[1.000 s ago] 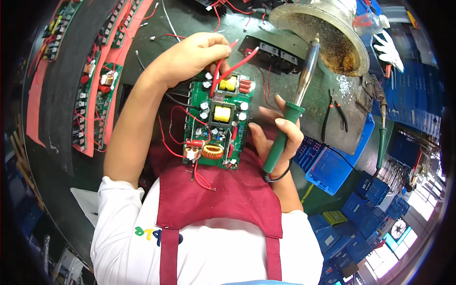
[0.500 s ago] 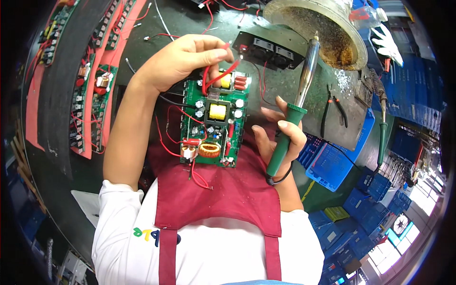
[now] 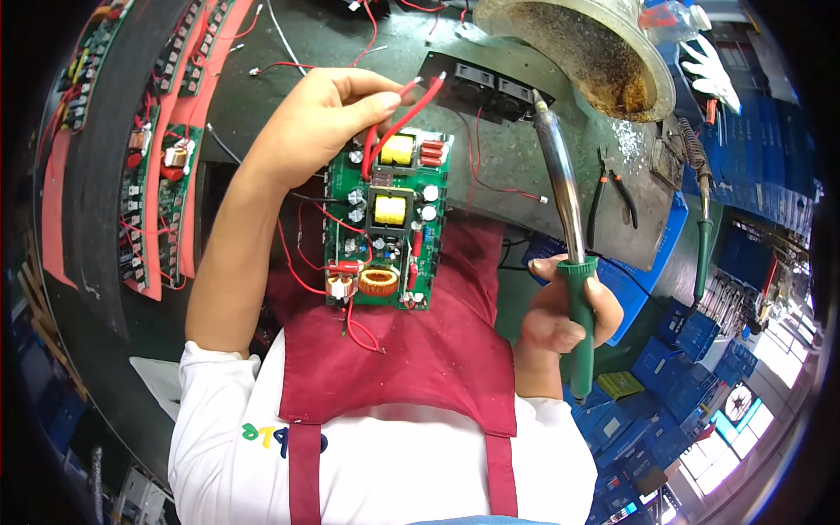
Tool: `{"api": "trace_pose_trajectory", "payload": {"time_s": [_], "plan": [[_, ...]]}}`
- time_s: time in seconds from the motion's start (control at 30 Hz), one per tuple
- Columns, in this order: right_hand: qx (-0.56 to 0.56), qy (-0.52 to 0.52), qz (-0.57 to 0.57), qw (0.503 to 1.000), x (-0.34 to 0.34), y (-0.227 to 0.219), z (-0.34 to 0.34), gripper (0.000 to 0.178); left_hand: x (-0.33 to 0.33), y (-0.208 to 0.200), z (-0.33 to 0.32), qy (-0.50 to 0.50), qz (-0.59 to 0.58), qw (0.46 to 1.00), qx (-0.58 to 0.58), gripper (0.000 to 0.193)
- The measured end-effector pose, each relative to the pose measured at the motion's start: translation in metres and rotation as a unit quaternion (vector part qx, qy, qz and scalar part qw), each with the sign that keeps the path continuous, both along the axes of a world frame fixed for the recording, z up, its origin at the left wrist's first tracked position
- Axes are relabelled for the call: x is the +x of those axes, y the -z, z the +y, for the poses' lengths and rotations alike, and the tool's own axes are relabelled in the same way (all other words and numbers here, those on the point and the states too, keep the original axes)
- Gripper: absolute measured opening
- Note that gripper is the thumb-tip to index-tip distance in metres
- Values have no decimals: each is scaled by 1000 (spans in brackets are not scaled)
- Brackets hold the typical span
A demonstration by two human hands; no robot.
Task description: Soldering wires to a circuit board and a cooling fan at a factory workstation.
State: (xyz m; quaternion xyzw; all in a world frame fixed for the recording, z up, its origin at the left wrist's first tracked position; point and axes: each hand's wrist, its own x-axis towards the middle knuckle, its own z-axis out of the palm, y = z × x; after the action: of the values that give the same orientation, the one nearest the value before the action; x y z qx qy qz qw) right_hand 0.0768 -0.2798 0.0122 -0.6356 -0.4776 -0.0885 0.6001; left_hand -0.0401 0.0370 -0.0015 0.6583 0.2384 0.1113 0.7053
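Observation:
My left hand [image 3: 328,114] is closed at the far left corner of a green circuit board [image 3: 401,251], its thumb and fingers pinching a thick red wire that rises from the board. A second thick red wire [image 3: 418,112] stands up beside the fingers, its bare end free. Yellow-wrapped transformers and a copper ring coil [image 3: 379,282] sit on the board. To the right, my right hand [image 3: 547,319] grips the green handle of a soldering iron [image 3: 564,188]. The iron points away from me, its tip over the end of a black panel [image 3: 477,87] with square openings.
A large metal hood [image 3: 604,52] stands at the far right. Pliers [image 3: 612,197] lie on a metal plate, and another soldering iron [image 3: 703,236] rests in a coiled holder. Boards on pink strips [image 3: 166,210] line the left. A blue tray [image 3: 643,297] is beyond my right hand.
My right hand has moved right and toward me with the soldering iron, and the iron's tip has swung left. The black panel now lies lower. My left hand still holds the wire.

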Motion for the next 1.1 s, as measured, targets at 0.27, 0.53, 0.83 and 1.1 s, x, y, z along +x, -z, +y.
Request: {"api": "trace_pose_trajectory", "payload": {"time_s": [0.27,0.53,0.83,1.1], "plan": [[-16,-1,44,999,-2,-11,-3,54,17,5,-8,24,21,997,-66,27],[-41,-32,21,998,7,-3,-2,54,23,4,-26,-75,79,985,133,32],[-79,-91,-8,993,9,12,15,52,22,11,-34,-108,79,980,151,33],[-85,-111,-20,990,15,24,23,49,24,11,-41,-137,67,976,156,31]]}}
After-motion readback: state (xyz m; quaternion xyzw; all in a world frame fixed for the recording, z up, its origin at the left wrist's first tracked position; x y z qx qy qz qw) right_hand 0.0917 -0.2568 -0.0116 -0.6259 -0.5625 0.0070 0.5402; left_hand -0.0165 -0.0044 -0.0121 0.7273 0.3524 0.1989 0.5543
